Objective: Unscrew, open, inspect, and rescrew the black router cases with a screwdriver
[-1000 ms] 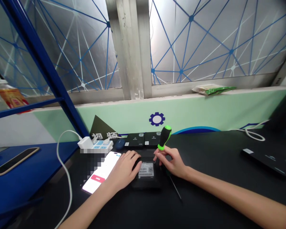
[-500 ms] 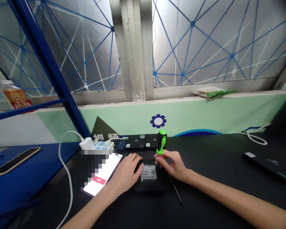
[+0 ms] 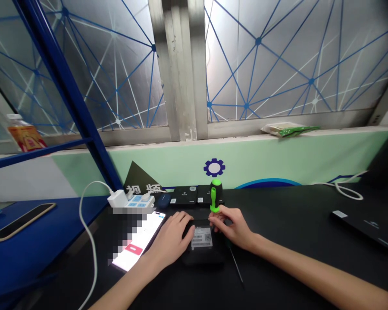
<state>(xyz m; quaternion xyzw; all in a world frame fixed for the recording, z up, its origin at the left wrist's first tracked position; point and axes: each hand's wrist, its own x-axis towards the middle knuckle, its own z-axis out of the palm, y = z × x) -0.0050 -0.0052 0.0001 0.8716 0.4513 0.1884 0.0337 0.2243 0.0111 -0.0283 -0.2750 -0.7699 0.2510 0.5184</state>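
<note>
Hands [image 3: 173, 236] at blk box [image 3: 203, 257]; QR lbl [image 3: 201, 237] txt illegible; wall sign [image 3: 139, 177]: "视频".

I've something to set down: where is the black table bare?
The widest patch of black table lies beyond the right forearm, up to the far-right black box. A smaller one is nearer, between the left forearm and the metal rod. Crowded: around and beyond the left hand, with lit phone, labelled box, power strip.

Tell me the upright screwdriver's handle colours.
Screwdriver handle: black and bright green, best in the head view.
</note>
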